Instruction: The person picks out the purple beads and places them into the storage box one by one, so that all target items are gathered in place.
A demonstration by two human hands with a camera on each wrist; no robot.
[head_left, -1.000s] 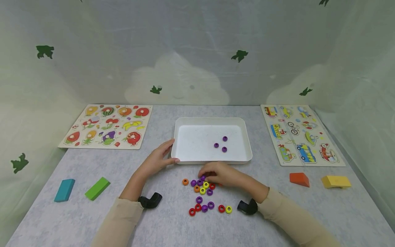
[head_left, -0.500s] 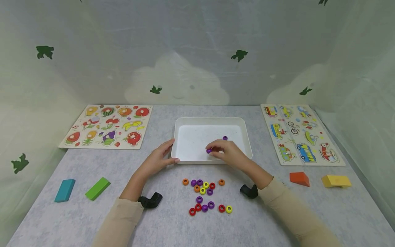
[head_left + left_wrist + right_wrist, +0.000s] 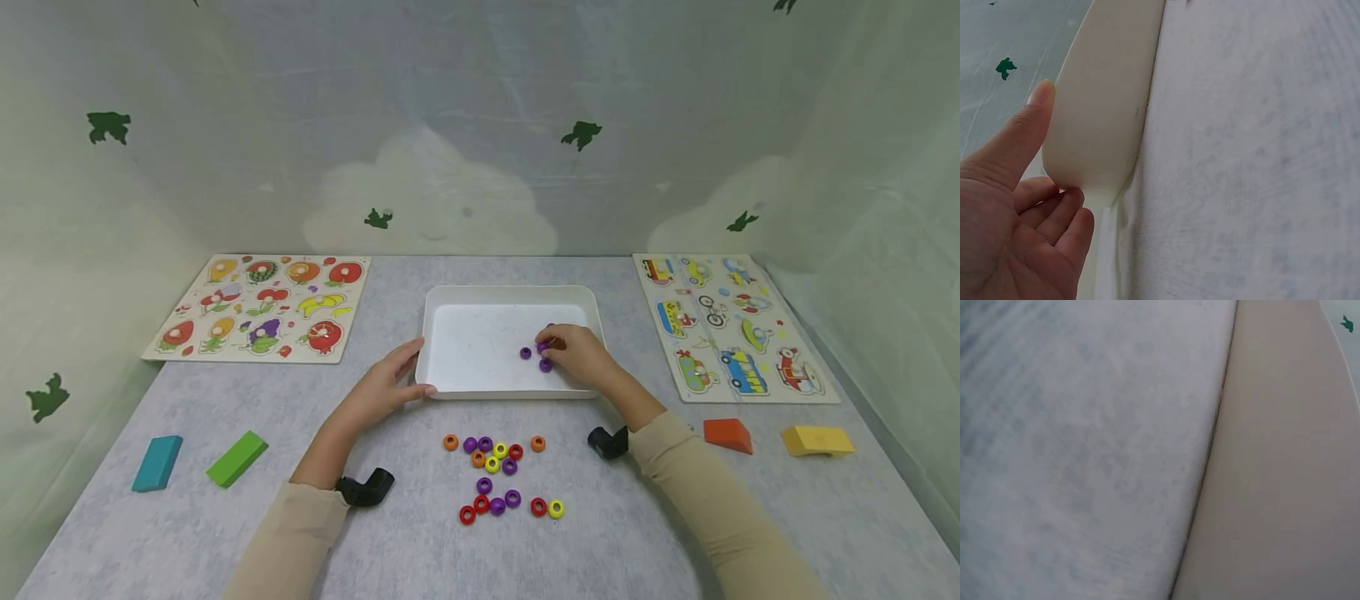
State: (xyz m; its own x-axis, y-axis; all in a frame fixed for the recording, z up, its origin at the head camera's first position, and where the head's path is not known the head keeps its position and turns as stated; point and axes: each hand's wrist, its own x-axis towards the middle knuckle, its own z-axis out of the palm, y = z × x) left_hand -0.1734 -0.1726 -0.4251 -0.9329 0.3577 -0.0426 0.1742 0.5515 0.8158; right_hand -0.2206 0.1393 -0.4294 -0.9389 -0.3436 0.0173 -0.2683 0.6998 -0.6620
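A white tray [image 3: 480,394] stands mid-table with a few purple pony beads inside. My left hand [image 3: 382,385] holds its near left corner; in the left wrist view the thumb [image 3: 1038,100] lies at the rim and the other fingers curl against the corner. Inside the tray's right half, my right hand [image 3: 581,354] pinches a purple bead [image 3: 542,346] low over the floor. Close by lie a second purple bead [image 3: 525,353] and a third [image 3: 545,366]; another is mostly hidden behind the fingers. The right wrist view shows the tray wall [image 3: 1285,462] but no hand.
Loose purple, red, yellow and orange beads [image 3: 492,464] lie before the tray. A fruit puzzle board [image 3: 258,308] is at back left, a vehicle puzzle board [image 3: 731,329] at back right. Blocks flank the hands: teal [image 3: 157,462], green [image 3: 237,458], red [image 3: 727,436], yellow [image 3: 817,441].
My right hand has taken a purple bead from the loose beads, carried it over the tray's front wall, then moved right to the other purple beads. The left hand has stayed put.
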